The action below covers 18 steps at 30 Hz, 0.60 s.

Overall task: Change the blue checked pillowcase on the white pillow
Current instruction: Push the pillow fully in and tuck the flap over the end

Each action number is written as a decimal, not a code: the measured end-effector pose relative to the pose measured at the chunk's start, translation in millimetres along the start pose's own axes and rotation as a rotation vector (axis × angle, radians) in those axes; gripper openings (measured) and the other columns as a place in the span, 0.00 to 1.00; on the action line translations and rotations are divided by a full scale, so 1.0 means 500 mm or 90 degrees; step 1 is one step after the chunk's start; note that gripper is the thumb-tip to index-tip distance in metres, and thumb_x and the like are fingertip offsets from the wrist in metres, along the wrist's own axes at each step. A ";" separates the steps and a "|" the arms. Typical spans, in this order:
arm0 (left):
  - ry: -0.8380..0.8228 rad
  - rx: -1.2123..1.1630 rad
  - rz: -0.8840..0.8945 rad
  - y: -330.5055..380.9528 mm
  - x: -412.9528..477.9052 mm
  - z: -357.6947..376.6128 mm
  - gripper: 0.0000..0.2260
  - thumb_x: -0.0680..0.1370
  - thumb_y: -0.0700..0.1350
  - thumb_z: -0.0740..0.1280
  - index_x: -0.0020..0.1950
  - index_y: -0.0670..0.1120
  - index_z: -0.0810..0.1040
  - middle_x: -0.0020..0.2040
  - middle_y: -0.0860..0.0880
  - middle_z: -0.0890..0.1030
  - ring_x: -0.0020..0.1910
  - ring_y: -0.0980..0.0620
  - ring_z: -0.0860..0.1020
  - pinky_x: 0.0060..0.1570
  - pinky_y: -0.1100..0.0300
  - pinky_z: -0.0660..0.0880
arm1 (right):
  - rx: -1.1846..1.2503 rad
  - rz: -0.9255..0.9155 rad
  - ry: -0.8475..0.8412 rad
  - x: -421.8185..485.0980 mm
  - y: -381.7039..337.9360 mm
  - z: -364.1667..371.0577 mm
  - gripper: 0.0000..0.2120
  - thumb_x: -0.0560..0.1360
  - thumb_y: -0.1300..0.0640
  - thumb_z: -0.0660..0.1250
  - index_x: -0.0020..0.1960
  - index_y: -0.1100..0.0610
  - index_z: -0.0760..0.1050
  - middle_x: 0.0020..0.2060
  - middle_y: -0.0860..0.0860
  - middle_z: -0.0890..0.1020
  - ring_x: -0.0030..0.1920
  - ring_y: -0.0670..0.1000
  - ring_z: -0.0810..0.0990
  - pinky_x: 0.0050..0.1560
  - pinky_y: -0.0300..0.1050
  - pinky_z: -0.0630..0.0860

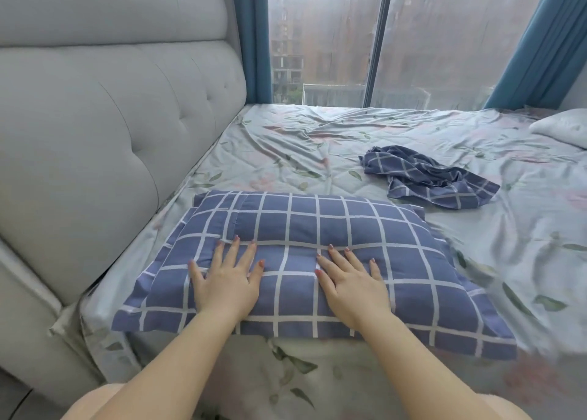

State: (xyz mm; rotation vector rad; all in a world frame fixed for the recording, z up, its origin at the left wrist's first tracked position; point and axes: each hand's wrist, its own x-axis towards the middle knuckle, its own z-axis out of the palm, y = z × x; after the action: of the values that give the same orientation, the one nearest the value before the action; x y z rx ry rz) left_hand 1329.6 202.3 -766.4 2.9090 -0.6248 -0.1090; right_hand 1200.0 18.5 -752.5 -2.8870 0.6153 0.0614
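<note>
The blue checked pillowcase (317, 226) lies filled and plump at the near edge of the bed (286, 140), its flat flanged border spread around it and its near edge hanging slightly over the side. Both hands are on top of it. The left hand (227, 281) rests palm down on the left half of the case and the right hand (352, 284) rests palm down on the middle. On each, the fingers are straight and fanned wide, pressing flat on the cloth and gripping nothing. The fabric dips a little under the fingertips.

Beyond the case and to its right, well apart from it, a second checked pillowcase (428, 178) lies empty in a crumpled heap on the floral sheet (524, 229). Farther right of that, at the edge of view, is a white pillow (565, 127). Only one corner of it shows, so it is probably bare, though I cannot be sure.

To the left of the case stands the grey tufted headboard (111, 133), close to the case's left border but not touching it. Straight beyond the case, past the rumpled sheet, is a tall window (333, 38) with blue curtains (257, 38) at each side.
</note>
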 end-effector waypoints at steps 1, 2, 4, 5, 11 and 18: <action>-0.015 0.027 -0.015 -0.015 0.005 -0.003 0.25 0.81 0.64 0.38 0.78 0.65 0.39 0.80 0.59 0.38 0.79 0.53 0.37 0.71 0.33 0.38 | -0.010 0.021 0.001 -0.003 0.020 -0.003 0.26 0.81 0.37 0.38 0.78 0.37 0.46 0.79 0.39 0.45 0.79 0.46 0.40 0.77 0.58 0.38; -0.030 0.037 -0.029 -0.029 0.008 -0.006 0.26 0.80 0.66 0.37 0.77 0.66 0.36 0.79 0.59 0.36 0.79 0.52 0.36 0.70 0.30 0.37 | -0.019 0.040 -0.001 -0.007 0.038 -0.007 0.27 0.81 0.36 0.38 0.78 0.37 0.45 0.79 0.39 0.44 0.79 0.47 0.40 0.77 0.58 0.38; -0.057 0.017 -0.056 -0.053 0.012 -0.014 0.27 0.77 0.70 0.36 0.75 0.68 0.34 0.78 0.60 0.32 0.78 0.48 0.32 0.68 0.28 0.37 | -0.028 0.061 -0.003 -0.019 0.066 -0.010 0.30 0.78 0.32 0.37 0.79 0.37 0.42 0.79 0.40 0.42 0.79 0.48 0.38 0.77 0.57 0.39; -0.073 -0.005 -0.062 -0.062 0.014 -0.020 0.28 0.76 0.71 0.36 0.75 0.69 0.33 0.78 0.61 0.31 0.77 0.46 0.30 0.68 0.27 0.37 | -0.031 0.065 0.001 -0.026 0.077 -0.010 0.32 0.76 0.30 0.36 0.78 0.37 0.40 0.79 0.40 0.40 0.79 0.48 0.37 0.77 0.58 0.38; -0.152 -0.139 0.163 -0.145 -0.027 -0.070 0.35 0.67 0.80 0.45 0.73 0.75 0.42 0.74 0.68 0.30 0.75 0.53 0.27 0.71 0.36 0.33 | -0.131 -0.061 -0.024 -0.074 0.132 -0.022 0.49 0.58 0.16 0.34 0.73 0.35 0.25 0.75 0.40 0.29 0.77 0.52 0.30 0.75 0.65 0.37; -0.094 0.009 0.142 -0.210 -0.021 -0.043 0.61 0.57 0.70 0.76 0.68 0.75 0.27 0.72 0.63 0.23 0.75 0.45 0.26 0.73 0.33 0.45 | -0.158 0.034 0.051 -0.080 0.210 -0.048 0.56 0.63 0.25 0.67 0.75 0.34 0.32 0.78 0.40 0.37 0.79 0.56 0.40 0.73 0.68 0.52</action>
State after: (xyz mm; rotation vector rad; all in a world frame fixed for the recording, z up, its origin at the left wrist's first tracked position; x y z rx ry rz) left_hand 1364.5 304.0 -763.2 2.8392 -0.9729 -0.2944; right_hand 1120.6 -64.0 -744.3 -3.1245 0.7472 0.0324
